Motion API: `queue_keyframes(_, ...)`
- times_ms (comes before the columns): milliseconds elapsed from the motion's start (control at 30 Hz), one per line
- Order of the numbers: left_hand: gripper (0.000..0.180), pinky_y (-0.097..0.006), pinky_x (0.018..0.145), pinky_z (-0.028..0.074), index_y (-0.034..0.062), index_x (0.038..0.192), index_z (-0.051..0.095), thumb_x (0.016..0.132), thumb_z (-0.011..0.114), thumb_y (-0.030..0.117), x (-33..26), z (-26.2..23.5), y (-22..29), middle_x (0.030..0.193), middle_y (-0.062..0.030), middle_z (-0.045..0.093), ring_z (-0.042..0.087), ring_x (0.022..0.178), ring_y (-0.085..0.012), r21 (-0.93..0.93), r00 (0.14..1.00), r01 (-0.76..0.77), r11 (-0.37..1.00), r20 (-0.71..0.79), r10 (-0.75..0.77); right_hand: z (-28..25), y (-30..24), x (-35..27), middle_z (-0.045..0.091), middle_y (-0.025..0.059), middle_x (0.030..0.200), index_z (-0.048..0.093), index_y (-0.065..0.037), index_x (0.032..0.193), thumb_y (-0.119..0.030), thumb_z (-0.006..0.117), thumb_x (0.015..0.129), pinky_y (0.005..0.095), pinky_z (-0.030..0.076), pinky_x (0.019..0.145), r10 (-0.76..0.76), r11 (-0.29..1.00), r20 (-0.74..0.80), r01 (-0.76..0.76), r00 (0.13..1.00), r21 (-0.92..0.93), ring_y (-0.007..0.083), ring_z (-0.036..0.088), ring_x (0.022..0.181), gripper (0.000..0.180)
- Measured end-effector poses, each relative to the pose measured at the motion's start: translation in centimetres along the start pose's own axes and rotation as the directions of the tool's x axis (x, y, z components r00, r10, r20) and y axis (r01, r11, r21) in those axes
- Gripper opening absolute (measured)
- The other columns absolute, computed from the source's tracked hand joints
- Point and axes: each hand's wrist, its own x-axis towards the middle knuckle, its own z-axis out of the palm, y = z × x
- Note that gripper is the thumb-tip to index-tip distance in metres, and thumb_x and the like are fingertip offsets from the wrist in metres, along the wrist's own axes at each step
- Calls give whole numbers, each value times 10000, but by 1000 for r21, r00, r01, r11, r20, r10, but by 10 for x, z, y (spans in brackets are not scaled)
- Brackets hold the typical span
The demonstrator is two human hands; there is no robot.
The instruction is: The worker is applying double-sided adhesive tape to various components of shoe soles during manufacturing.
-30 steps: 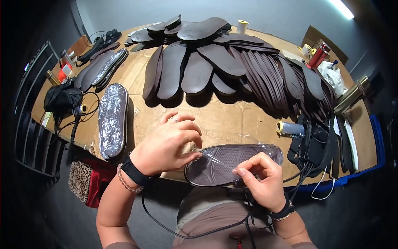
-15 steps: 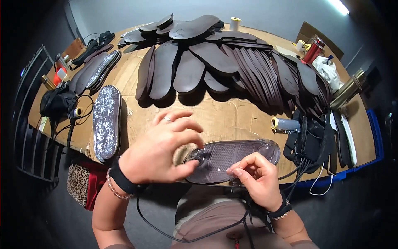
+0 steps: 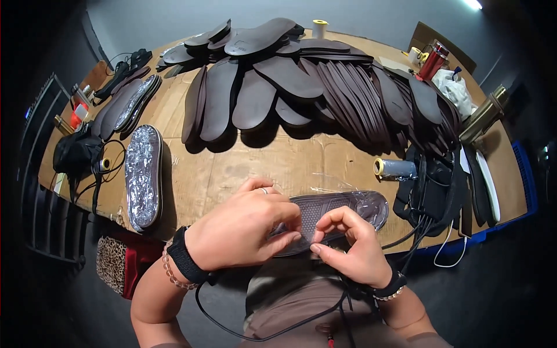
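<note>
A dark brown shoe sole (image 3: 371, 210) with a textured tread lies sideways at the near table edge, with shiny clear film over it. My left hand (image 3: 249, 223) is over its left end, fingers curled and thumb drawn toward the fingertips. Over the sole's near side, my right hand (image 3: 354, 249) has its thumb and forefinger closed in a pinch. The two hands' fingertips are close together. Whatever either hand holds is too small or too clear to make out. Beyond the sole, a loose bit of clear film (image 3: 333, 184) shows on the cardboard.
A film-wrapped sole (image 3: 143, 177) lies at the left. Dark soles (image 3: 255, 107) are piled across the back. At right are a film roll (image 3: 395, 169), a black bag with cables (image 3: 432, 188) and a brass-coloured cylinder (image 3: 484, 116). Cardboard (image 3: 203, 174) covers the table.
My left hand has moved right and its spread fingers have curled in. My right hand has shifted slightly left, bringing the fingertips closer together. The view has shifted a little.
</note>
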Motion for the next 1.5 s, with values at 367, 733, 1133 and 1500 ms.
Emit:
queue_keyframes(367, 131, -426, 1050, 443, 91, 860, 681, 856, 771, 186, -13, -13, 0, 840, -55, 678, 673, 891, -274, -13, 997, 81, 997, 2, -81, -9, 7, -3, 716, 51, 870, 687, 13, 959, -24, 772, 905, 273, 528, 759, -30, 996, -57, 25, 998, -90, 117, 670, 831, 107)
queue_keyframes(733, 252, -385, 970, 464, 118, 1008, 746, 884, 781, 335, 10, -2, 16, 879, -64, 715, 684, 937, -291, 77, 999, 44, 996, -22, -42, -5, -4, 0, 675, 58, 890, 649, 7, 975, -20, 733, 934, 280, 516, 795, 23, 999, -79, -26, 997, -34, 119, 636, 840, 98)
queue_keyframes(1133, 175, -388, 635, 537, 61, 866, 763, 904, 768, 232, 22, 12, 6, 753, -119, 717, 681, 604, -284, 1, 980, 107, 994, -171, -106, -34, 4, -57, 611, 82, 1179, 668, -128, 1087, -237, 768, 810, 452, 412, 1105, -239, 318, 448, 505, 862, -802, 261, 566, 1145, 314)
queue_keyframes(1500, 221, -384, 635, 534, 39, 896, 770, 901, 773, 260, 22, 17, -4, 792, -146, 733, 695, 640, -293, -22, 968, 104, 994, -226, -107, -36, 34, -50, 646, 26, 1051, 698, -141, 1024, -176, 694, 845, 437, 431, 1095, -405, 134, 505, 596, 762, -792, 188, 619, 1058, 182)
